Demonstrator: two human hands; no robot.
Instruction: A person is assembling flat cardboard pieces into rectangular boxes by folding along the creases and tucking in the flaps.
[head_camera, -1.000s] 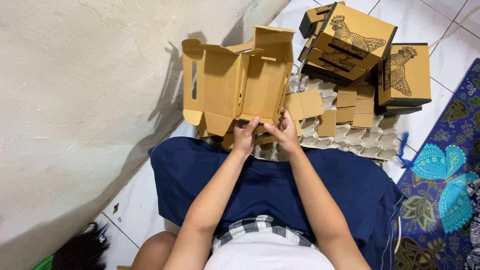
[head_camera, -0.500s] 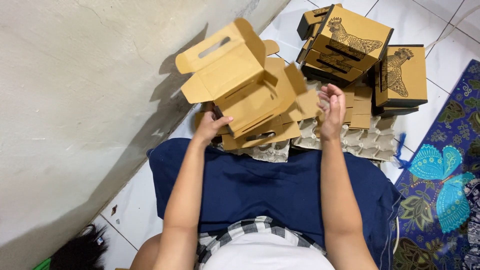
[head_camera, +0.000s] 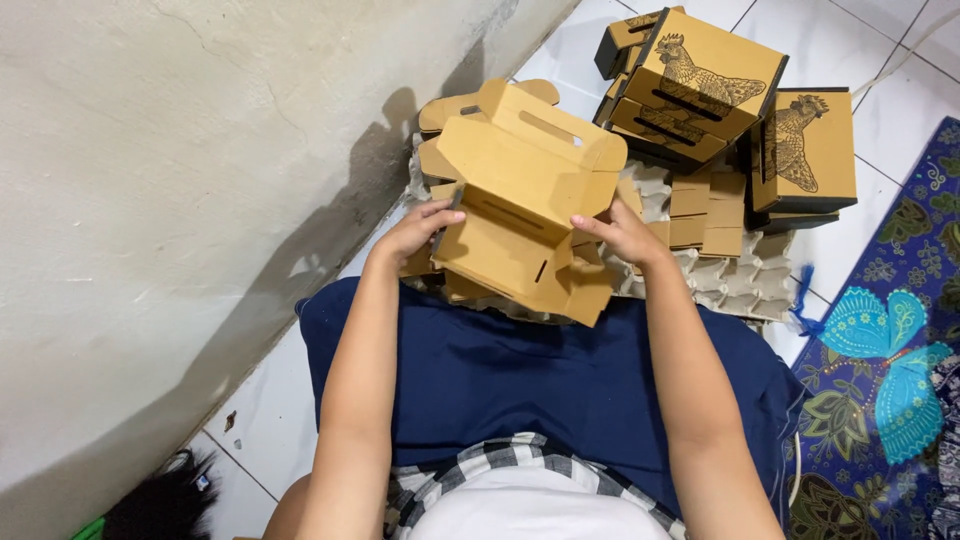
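A half-folded brown cardboard carrier box with a slotted handle flap is held above my lap. My left hand grips its left side and my right hand grips its right side. Its open flaps hang down toward me. Beneath it lie more flat brown box blanks and a grey egg tray on the floor.
Folded boxes printed with a black chicken are stacked at the upper right, one standing upright. A plastered wall rises on the left. A dark blue cloth covers my lap. A blue butterfly-patterned mat lies at right.
The box has been turned and lowered, and both hands have come back onto its two sides; half a second ago my right hand was off it, over the egg tray.
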